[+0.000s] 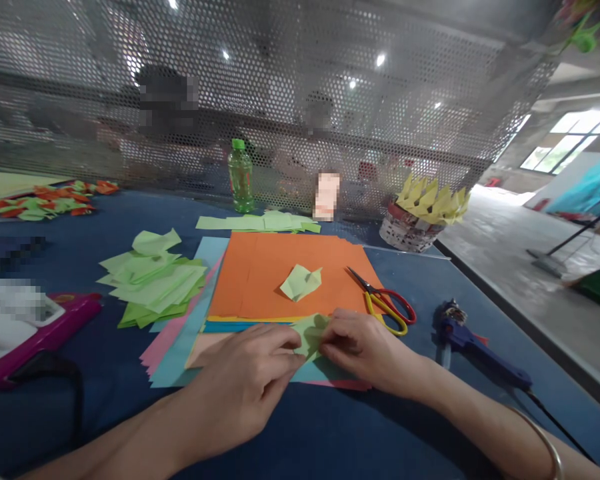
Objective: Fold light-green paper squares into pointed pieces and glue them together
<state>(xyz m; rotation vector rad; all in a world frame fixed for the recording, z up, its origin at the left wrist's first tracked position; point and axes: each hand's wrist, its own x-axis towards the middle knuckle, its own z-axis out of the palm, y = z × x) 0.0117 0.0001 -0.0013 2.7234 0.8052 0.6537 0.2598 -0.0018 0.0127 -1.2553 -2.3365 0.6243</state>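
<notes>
Clock centre: the held green paper (307, 339), with twelve o'clock pointing away from the person.
Left hand (260, 360): thumb and fingers drawn together, pinching the left side of the held green paper.
Right hand (357, 343): fingertips closed on its right side; a bracelet (543, 437) circles the wrist.
Held green paper: between the two hands, above the near part of the layered sheets; its lower edge is partly hidden by fingers.
Orange sheets (260, 273): at twelve o'clock, on top of layered blue, pink and cream sheets (167, 343) that stick out to the left and toward the person.
Loose green piece (300, 283): at twelve o'clock, creased, lying on the orange sheets.
Scissors (371, 289): at two o'clock, red and yellow handles, blades over the orange sheets.
Glue gun (485, 353): at three o'clock, dark blue, lying on the table (330, 440) with its cord toward the near right.
Basket (410, 230): between one and two o'clock, holding yellow pointed paper shapes (430, 200).
Bottle (241, 180): at eleven o'clock, green and upright, behind pale green strips (260, 221).
Green sheets (155, 283): at ten o'clock, heaped unevenly.
Orange and green scraps (60, 200): also at ten o'clock, farther out.
Magenta-edged object (75, 320): at nine o'clock, partly blurred.
Backdrop: a perforated screen (280, 67) beyond the table.
</notes>
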